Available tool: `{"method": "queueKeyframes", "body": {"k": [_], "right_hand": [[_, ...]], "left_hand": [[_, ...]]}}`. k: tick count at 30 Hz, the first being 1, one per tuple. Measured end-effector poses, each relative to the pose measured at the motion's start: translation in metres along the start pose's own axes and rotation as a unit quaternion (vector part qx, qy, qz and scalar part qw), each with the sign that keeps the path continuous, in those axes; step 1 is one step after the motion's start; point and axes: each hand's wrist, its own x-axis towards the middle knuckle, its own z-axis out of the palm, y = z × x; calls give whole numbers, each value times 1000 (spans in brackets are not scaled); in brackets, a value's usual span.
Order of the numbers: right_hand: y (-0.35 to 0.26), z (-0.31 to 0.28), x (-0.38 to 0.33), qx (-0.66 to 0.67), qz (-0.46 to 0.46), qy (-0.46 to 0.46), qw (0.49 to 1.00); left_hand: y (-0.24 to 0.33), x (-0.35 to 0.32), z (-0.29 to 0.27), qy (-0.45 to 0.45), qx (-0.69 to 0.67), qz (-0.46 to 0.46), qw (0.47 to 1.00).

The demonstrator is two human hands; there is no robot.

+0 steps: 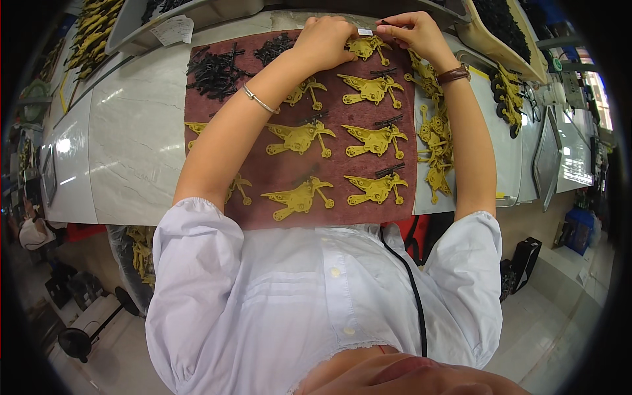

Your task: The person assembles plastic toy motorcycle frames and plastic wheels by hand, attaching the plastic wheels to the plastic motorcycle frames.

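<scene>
At the far edge of the dark red mat (253, 217), my left hand (327, 43) has its fingers curled over the left end of a yellow plastic part (368, 47). A small white rectangular piece (365, 31) shows by its fingertips. My right hand (419, 34) is just to the right, thumb and finger pinched on a small black piece (384, 23). Nearer me, similar yellow parts (375, 140) lie in rows, many with a black stick-like piece (388, 121) beside the upper edge. My left forearm hides some of them.
Piles of black pieces (214, 71) lie at the mat's far left. Loose yellow parts (434, 135) are heaped along its right edge. Grey bins (197, 14) line the back, and a cream tray (490, 39) of black pieces stands far right.
</scene>
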Motion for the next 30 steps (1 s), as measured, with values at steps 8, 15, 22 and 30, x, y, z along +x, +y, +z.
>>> {"method": "queueKeyframes", "body": {"k": [8,15,22,30], "right_hand": [[7,5,12,26,-100,-88,991],[16,2,18,6,-74,-89,993],[15,1,10,3,-69,-71,995],[16,5,12,29,-56,-69,996]], "left_hand": [[-4,-8,6,78,79,73,991],[0,-3,4,57,49,64,995],[2,-2,8,87,51,79,992],[2,-3,7,82,34,71,993]]}}
